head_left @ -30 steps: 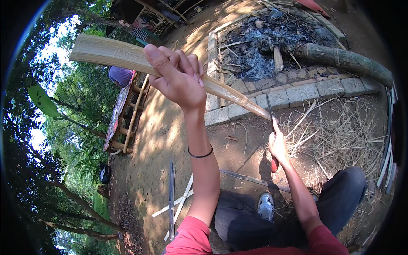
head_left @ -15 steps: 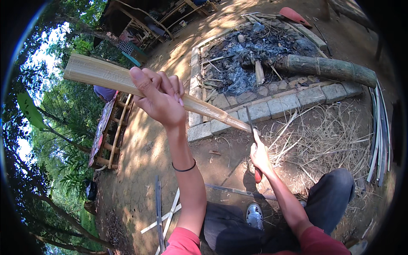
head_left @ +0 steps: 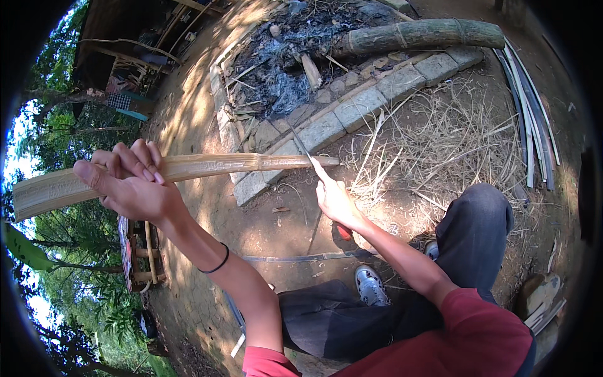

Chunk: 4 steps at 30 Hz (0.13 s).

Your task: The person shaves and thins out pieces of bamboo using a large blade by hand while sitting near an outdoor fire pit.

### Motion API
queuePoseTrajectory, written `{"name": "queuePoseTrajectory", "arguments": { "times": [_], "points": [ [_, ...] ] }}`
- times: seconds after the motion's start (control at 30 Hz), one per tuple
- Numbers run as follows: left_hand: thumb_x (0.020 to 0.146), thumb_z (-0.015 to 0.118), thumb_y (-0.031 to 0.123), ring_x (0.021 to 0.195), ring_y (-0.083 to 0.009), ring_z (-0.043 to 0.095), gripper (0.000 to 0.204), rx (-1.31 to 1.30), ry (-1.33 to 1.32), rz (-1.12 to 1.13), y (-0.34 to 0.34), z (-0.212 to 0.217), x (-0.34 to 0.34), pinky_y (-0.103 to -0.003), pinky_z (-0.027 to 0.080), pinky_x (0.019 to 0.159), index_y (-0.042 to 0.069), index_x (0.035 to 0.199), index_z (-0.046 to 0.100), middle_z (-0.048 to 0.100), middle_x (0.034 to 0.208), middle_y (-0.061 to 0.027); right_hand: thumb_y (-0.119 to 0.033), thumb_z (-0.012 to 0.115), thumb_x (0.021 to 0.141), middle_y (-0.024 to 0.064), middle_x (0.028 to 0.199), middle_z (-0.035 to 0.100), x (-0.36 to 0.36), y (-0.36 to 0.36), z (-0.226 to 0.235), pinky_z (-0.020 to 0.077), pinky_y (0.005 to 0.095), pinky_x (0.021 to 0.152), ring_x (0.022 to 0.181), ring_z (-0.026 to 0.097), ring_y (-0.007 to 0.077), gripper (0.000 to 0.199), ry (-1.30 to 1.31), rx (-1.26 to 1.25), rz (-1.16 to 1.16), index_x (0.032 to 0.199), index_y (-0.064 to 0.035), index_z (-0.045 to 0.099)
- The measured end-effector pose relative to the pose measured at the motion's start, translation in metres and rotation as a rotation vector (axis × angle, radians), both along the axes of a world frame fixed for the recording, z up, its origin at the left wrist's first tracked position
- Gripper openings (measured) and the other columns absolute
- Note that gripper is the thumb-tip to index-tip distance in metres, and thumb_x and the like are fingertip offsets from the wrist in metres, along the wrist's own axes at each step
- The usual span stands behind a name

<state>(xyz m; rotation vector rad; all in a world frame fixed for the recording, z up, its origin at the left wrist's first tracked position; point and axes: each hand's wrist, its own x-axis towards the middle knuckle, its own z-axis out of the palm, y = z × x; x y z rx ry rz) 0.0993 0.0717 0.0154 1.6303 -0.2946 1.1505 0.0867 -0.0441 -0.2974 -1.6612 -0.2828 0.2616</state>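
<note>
My left hand [head_left: 135,185] is wrapped around the wide part of a long piece of split bamboo [head_left: 217,164], held up nearly level, its thin end toward the right. In my right hand [head_left: 338,202] is a knife [head_left: 299,139], its red handle end showing below the fist. The thin dark blade points up and away, crossing the bamboo close to its narrow tip; whether it bites into the bamboo I cannot tell.
Ahead lies a stone-edged fire pit [head_left: 352,113] with smoking ash and a thick bamboo log [head_left: 421,34]. Pale shavings [head_left: 440,144] cover the ground at right, beside long strips [head_left: 531,113]. A low bamboo bench [head_left: 147,257] stands at left.
My left hand and the bamboo have swung left and down, so the piece lies more level. The knife has moved left with my right hand, staying near the thin end. The view has shifted.
</note>
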Motion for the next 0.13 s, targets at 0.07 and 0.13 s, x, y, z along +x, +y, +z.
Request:
{"name": "queuePoseTrajectory", "arguments": {
  "times": [0.07, 0.13],
  "points": [
    [0.102, 0.043, 0.049, 0.036, -0.0076, 0.022, 0.051, -0.006, -0.020, -0.049, 0.0000, 0.0000, 0.0008, -0.021, 0.020, 0.037, 0.018, 0.064, 0.028, 0.024, 0.045, 0.0025, -0.007, 0.044, 0.095, 0.0250, 0.059, 0.056, -0.0049, 0.0061, 0.0140, 0.0484, 0.0427, 0.058, 0.051, 0.058, 0.0361, 0.067, -0.107, 0.007, -0.008, 0.155, -0.0187, 0.019],
    [0.101, 0.045, 0.049, 0.034, -0.0073, 0.022, 0.051, -0.008, -0.029, -0.085, 0.0011, 0.0005, 0.0043, -0.020, 0.021, 0.035, 0.019, 0.064, 0.029, 0.025, 0.044, 0.0027, -0.009, 0.044, 0.096, 0.0257, 0.061, 0.057, -0.0036, 0.0060, 0.0115, 0.0481, 0.0445, 0.058, 0.053, 0.061, 0.0374, 0.064, -0.058, 0.006, 0.004, 0.155, -0.0190, 0.020]
  ]
}}
